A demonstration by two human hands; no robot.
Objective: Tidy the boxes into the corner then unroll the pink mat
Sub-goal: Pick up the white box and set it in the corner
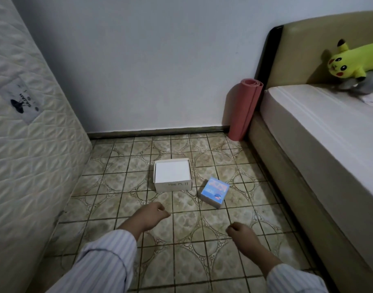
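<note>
A white cardboard box [172, 175] with handwriting on its front sits on the tiled floor, mid-room. To its right lies a smaller blue printed box [214, 191], turned at an angle. The pink mat [244, 109] stands rolled up in the far right corner, between the wall and the bed. My left hand [152, 216] hovers just short of the white box, fingers curled, holding nothing. My right hand [241, 233] is lower and nearer, below the blue box, also curled and holding nothing.
A quilted mattress [26, 132] leans against the left wall. A bed [321, 132] with a beige headboard runs along the right, with a yellow plush toy [350, 60] on it. The far left floor corner [100, 142] shows bare tiles.
</note>
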